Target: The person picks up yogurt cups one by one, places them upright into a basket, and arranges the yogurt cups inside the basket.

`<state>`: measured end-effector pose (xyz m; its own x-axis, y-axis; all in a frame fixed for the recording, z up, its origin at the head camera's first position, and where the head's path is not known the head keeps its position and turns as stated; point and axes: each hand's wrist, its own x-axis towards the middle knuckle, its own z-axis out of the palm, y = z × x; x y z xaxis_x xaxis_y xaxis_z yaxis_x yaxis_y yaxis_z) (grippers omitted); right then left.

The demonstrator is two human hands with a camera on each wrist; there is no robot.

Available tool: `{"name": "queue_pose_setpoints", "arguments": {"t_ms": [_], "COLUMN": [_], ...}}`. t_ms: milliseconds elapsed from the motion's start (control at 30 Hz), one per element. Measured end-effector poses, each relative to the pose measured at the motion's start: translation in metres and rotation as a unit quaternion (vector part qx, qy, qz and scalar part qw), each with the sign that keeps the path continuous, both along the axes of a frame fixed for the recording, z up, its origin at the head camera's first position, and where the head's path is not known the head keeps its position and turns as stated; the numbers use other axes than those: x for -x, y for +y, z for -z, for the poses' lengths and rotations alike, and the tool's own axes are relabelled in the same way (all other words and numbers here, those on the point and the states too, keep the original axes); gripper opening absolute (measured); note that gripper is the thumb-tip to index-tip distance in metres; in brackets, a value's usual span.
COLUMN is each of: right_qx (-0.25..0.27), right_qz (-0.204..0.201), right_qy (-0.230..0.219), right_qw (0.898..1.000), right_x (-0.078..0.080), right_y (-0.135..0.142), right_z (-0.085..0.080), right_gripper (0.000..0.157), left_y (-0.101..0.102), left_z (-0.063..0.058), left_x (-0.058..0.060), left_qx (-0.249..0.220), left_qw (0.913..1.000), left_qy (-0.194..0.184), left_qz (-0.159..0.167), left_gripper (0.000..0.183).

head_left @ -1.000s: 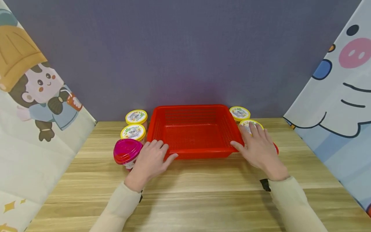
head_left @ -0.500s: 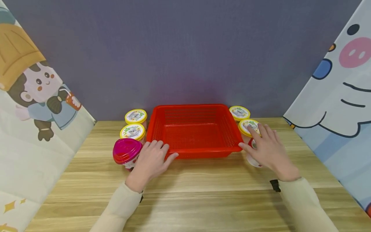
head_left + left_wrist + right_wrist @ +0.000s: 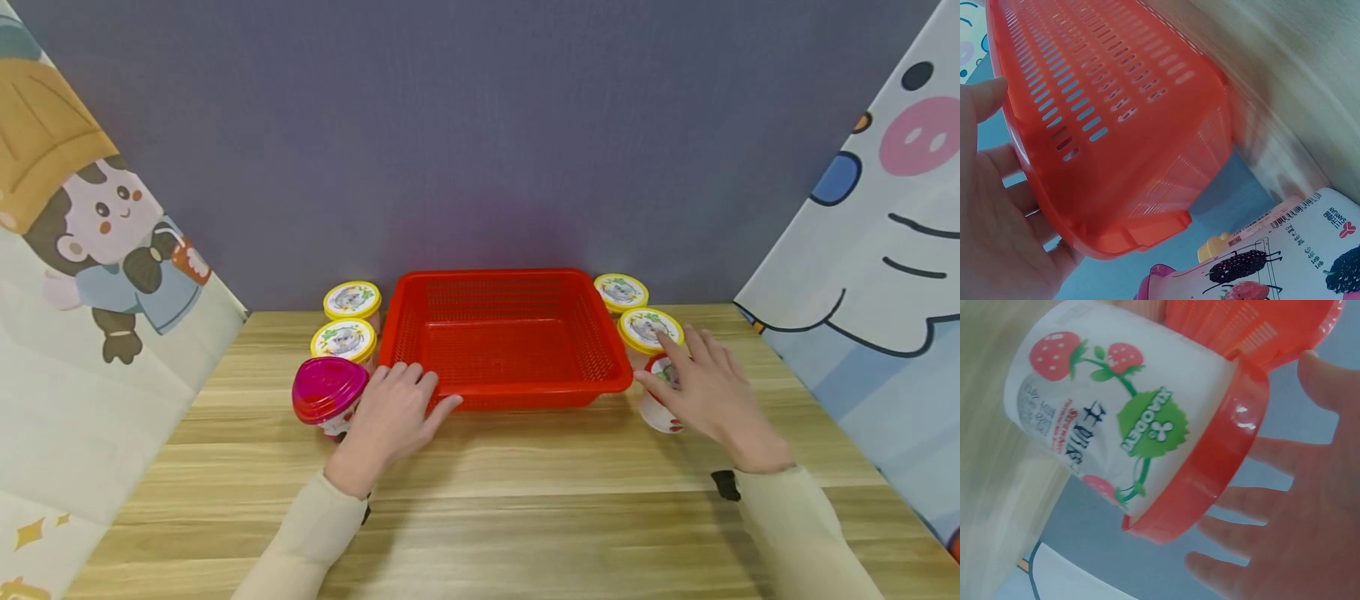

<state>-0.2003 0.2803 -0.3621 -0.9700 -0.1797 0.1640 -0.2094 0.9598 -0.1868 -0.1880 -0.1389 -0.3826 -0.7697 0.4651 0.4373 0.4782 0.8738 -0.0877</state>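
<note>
On a wood-grain table [image 3: 517, 517] below a grey wall [image 3: 480, 142], the red basket [image 3: 532, 389] sits mid-frame, mouth up, long axis left-to-right, left hand [image 3: 396, 412] resting loose-fingered on its lower-left rim, right hand [image 3: 712, 392] spread and empty.

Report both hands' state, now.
Left hand: open, resting at the near left corner of the red basket.
Right hand: open, holding nothing, beside the red-lidded cup.
</note>
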Motion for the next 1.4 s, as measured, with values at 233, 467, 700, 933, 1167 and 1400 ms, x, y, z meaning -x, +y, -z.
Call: {"name": "queue_pose_setpoints", "arguments": {"t_ms": [233, 467, 700, 933, 1167, 1400], "right_qx": [-0.015, -0.017, -0.015, -0.02, -0.021, -0.023], "right_qz": [-0.002, 0.002, 0.007, 0.012, 0.02, 0.02], "right_qy": [-0.016, -0.026, -0.048, -0.062, -0.057, -0.052], "right_qw": [1.0, 1.0, 0.999, 0.998, 0.998, 0.998], "right_x": [0.002, 0.002, 0.004, 0.004, 0.003, 0.003], "right_y": [0.005, 0.006, 0.004, 0.002, 0.001, 0.001], "right_z": [0.006, 0.013, 0.013, 0.014, 0.015, 0.016], "right_gripper": [0.087, 0.09, 0.092, 0.092, 0.085, 0.074], "left_y": [0.001, 0.002, 0.001, 0.001, 0.001, 0.001], "left_z": [-0.001, -0.002, -0.001, -0.001, -0.002, -0.002], "left_x": [-0.001, -0.001, 0.0, 0.001, 0.0, 0.001], "left_qx": [0.004, 0.008, 0.008, 0.008, 0.005, 0.009], "left_qw": [1.0, 0.9998, 0.9999, 0.9998, 0.9998, 0.9996], "left_qy": [-0.007, -0.016, -0.014, -0.019, -0.02, -0.025], "left_qz": [-0.005, -0.005, -0.005, -0.006, -0.007, -0.008], "left_gripper": [0.044, 0.045, 0.045, 0.045, 0.045, 0.045]}}
